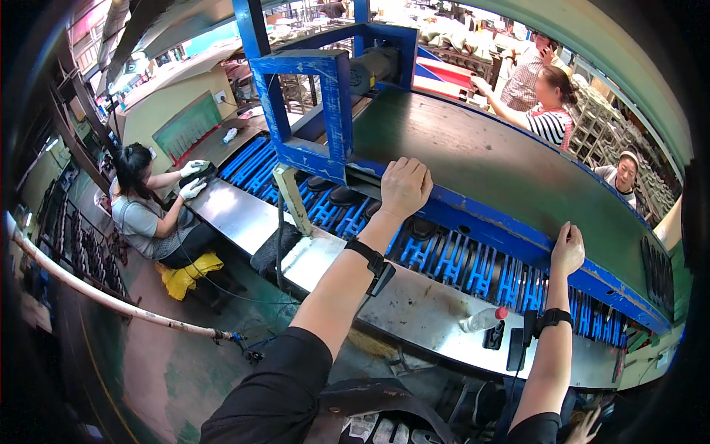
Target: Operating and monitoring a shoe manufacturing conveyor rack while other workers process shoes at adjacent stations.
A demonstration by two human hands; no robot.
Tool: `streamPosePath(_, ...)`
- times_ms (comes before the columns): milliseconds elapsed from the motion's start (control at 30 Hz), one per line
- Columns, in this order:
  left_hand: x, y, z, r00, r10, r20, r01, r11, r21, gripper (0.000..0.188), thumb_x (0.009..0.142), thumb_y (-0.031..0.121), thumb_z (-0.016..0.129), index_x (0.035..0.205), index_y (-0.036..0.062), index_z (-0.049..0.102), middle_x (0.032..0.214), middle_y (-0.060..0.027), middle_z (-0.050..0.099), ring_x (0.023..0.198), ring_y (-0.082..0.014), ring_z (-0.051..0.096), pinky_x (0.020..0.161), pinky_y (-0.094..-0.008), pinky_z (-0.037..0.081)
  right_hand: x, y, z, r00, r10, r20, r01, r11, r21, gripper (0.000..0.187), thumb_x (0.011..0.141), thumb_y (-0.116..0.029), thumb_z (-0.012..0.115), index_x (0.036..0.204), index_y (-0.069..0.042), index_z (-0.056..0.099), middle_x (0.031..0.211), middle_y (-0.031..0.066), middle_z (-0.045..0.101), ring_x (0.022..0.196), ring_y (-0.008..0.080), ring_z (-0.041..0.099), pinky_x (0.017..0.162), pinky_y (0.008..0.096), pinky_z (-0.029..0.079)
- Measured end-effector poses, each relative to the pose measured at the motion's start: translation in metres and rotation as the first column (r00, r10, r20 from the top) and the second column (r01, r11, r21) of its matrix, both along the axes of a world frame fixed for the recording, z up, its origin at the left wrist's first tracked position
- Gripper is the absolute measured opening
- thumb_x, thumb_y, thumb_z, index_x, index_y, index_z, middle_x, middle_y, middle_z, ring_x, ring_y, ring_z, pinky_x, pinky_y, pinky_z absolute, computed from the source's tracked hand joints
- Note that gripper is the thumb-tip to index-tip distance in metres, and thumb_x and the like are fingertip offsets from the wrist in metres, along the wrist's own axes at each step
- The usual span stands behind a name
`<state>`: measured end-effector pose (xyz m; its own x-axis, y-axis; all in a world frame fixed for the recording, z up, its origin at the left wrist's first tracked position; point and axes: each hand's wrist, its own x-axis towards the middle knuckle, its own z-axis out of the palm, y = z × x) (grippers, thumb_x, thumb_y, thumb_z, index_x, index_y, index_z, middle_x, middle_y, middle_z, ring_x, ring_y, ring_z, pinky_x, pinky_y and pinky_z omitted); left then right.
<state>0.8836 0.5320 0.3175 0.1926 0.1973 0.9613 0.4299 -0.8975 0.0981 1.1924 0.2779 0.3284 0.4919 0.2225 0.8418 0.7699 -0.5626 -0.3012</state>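
Observation:
My left hand (406, 188) is closed, its fingers curled in at the near edge of the raised green belt (473, 152). Farther right along that edge, my right hand (567, 250) is closed too, beside the blue side frame (510, 233). What either hand holds, if anything, is hidden, and I cannot tell whether they grip the edge. Each wrist wears a black strap with a small dark device. Below the belt, black shoes (423, 228) sit on a lower conveyor of blue slats (473, 263).
A clear bottle with a red cap (484, 320) stands on the metal ledge (421, 307) near my right forearm. At left, a seated person in white gloves (194, 189) handles a dark shoe. Blue metal framing (305, 63) rises beyond my left hand. Several people are behind the belt.

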Motion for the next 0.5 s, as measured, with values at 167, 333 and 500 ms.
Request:
streamPosePath(167,-0.0024,-0.0034,0.0024,1.0,-0.013,0.002,0.013,1.0,-0.008,0.01,0.08,0.008,0.066,0.073,0.0057,0.061,0.074,-0.0075,0.058,0.073,-0.0265,0.057,0.066,-0.039,0.045,0.0014,-0.0008,-0.0018,1.0,-0.007,0.014,0.008,1.0,-0.005,0.038,0.098,-0.029,0.059,0.069,-0.004,0.056,0.069,0.0105,0.058,0.058,0.0316,0.056,0.054,0.0427,0.043)
streamPosePath(333,-0.002,-0.0037,0.0024,1.0,-0.014,-0.005,0.014,1.0,-0.018,0.01,0.08,0.008,0.066,0.073,0.0054,0.061,0.076,-0.0072,0.058,0.073,-0.0263,0.057,0.066,-0.0387,0.045,0.0057,-0.0003,-0.004,0.999,-0.026,0.026,0.026,0.999,-0.024,0.039,0.098,-0.029,0.058,0.069,-0.004,0.055,0.069,0.011,0.058,0.059,0.032,0.057,0.054,0.0433,0.044)
streamPosePath(500,-0.0007,-0.0015,0.0017,1.0,-0.011,0.014,0.011,1.0,-0.009,0.016,0.081,0.011,0.066,0.068,0.0072,0.058,0.073,-0.0072,0.056,0.074,-0.0262,0.056,0.068,-0.0386,0.045,0.0068,0.0004,-0.0037,0.999,-0.005,0.045,0.006,1.0,-0.029,0.039,0.099,-0.03,0.058,0.069,-0.004,0.055,0.07,0.0113,0.058,0.06,0.0325,0.057,0.055,0.0436,0.044)
